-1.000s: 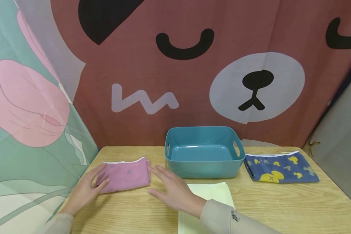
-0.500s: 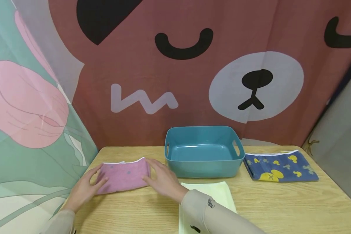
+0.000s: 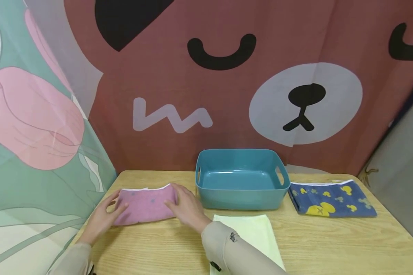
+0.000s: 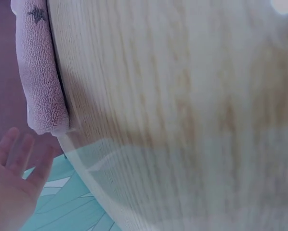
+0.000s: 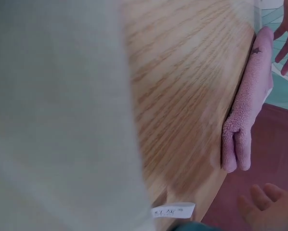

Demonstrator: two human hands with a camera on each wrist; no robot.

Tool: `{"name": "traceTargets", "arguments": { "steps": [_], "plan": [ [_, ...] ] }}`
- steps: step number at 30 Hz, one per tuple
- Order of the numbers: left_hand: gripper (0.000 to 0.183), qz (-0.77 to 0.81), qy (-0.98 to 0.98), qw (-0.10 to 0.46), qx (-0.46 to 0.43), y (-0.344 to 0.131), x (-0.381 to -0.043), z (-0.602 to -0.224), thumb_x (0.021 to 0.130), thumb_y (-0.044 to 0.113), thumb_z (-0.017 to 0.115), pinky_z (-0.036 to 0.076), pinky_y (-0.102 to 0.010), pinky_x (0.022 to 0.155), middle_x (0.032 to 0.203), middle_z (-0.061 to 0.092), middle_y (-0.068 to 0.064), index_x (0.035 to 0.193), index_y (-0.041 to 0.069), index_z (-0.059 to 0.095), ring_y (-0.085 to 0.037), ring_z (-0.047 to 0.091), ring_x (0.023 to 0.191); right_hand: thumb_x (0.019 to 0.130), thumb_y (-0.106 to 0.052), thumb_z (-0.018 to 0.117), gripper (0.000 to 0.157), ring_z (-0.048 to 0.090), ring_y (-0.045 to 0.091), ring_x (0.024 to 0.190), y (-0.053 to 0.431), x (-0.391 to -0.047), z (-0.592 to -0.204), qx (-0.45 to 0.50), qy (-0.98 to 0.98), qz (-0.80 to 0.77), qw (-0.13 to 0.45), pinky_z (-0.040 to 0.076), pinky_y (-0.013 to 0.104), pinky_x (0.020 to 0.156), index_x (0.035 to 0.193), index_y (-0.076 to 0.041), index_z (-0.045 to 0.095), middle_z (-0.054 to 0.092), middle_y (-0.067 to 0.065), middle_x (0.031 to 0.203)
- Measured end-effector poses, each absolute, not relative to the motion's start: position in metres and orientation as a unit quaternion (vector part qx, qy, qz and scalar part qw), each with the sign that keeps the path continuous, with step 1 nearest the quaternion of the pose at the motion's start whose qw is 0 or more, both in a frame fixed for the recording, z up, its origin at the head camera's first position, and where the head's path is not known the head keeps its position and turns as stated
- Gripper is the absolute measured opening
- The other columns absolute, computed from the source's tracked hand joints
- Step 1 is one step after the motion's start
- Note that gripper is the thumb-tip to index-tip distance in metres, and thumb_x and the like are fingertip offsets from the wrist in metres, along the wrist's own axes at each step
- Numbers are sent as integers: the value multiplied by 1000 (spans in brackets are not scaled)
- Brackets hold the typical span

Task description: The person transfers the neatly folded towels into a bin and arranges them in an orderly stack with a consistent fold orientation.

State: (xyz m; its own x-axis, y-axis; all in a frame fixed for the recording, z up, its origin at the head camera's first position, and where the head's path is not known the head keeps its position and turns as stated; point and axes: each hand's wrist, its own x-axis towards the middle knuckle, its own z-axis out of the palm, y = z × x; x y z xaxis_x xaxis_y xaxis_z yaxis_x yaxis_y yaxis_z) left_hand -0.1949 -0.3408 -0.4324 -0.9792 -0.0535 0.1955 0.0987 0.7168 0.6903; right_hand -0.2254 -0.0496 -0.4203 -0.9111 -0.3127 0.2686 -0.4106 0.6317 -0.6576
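A folded pink towel [image 3: 146, 206] with small grey marks and a white edge lies on the left of the table. My left hand [image 3: 101, 217] is at its left end, fingers spread and thumb over the near side. In the left wrist view the left hand's fingers [image 4: 21, 156] look straight, with a gap to the towel. At the right end is my right hand [image 3: 187, 206], thumb in front and fingers behind. The right wrist view shows the right hand's relaxed fingers [image 5: 267, 197] a little apart from the towel's folded end.
A teal basket [image 3: 241, 199] with handle holes stands at the back middle. A pale yellow towel [image 3: 251, 233] lies in front of it, partly under my right sleeve. To the right is a folded blue towel [image 3: 334, 198] with yellow figures. Printed curtains hang behind the wooden table [image 3: 330, 244].
My right hand has moved left, from beside the basket to the pink towel's right end. The left hand stays near the left end. The towels and basket have not moved.
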Motion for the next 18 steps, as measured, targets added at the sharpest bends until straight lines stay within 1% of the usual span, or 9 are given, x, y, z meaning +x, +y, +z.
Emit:
{"name": "traceTargets", "arguments": {
  "steps": [6, 8, 12, 15, 18],
  "plan": [
    [81, -360, -930, 64, 31, -343, -195, -435, 97, 47, 60, 35, -62, 102, 148, 39, -31, 155, 1, 27, -50, 43, 128, 95, -41, 64, 58, 52, 28, 128, -61, -234, -425, 179, -903, 385, 75, 41, 45, 105, 145, -14, 51, 54, 4, 143],
    [82, -356, -932, 54, 37, -342, -196, -436, 97, 48, 59, 35, -61, 103, 146, 40, -32, 155, 2, 25, -50, 43, 128, 95, -41, 64, 57, 52, 29, 127, -64, -236, -427, 167, -903, 389, 75, 41, 45, 105, 144, -14, 52, 55, 4, 142],
    [86, -358, -931, 34, 55, -340, -200, -439, 97, 51, 58, 32, -60, 107, 149, 35, -33, 156, 1, 22, -49, 40, 131, 95, -39, 66, 54, 54, 29, 125, -68, -239, -433, 143, -904, 396, 77, 43, 46, 103, 143, -17, 54, 57, 3, 140],
    [89, -364, -928, 20, 77, -339, -202, -441, 96, 55, 57, 31, -58, 109, 150, 33, -33, 156, 2, 19, -48, 38, 134, 93, -37, 67, 55, 57, 29, 121, -71, -240, -439, 129, -903, 402, 77, 45, 47, 99, 143, -18, 54, 60, 4, 136],
    [91, -363, -927, 17, 89, -339, -204, -443, 95, 56, 57, 30, -57, 110, 148, 35, -35, 156, 0, 19, -48, 38, 134, 92, -37, 69, 56, 59, 30, 117, -73, -240, -444, 114, -904, 405, 76, 47, 49, 95, 143, -18, 54, 62, 5, 132]
  ]
}}
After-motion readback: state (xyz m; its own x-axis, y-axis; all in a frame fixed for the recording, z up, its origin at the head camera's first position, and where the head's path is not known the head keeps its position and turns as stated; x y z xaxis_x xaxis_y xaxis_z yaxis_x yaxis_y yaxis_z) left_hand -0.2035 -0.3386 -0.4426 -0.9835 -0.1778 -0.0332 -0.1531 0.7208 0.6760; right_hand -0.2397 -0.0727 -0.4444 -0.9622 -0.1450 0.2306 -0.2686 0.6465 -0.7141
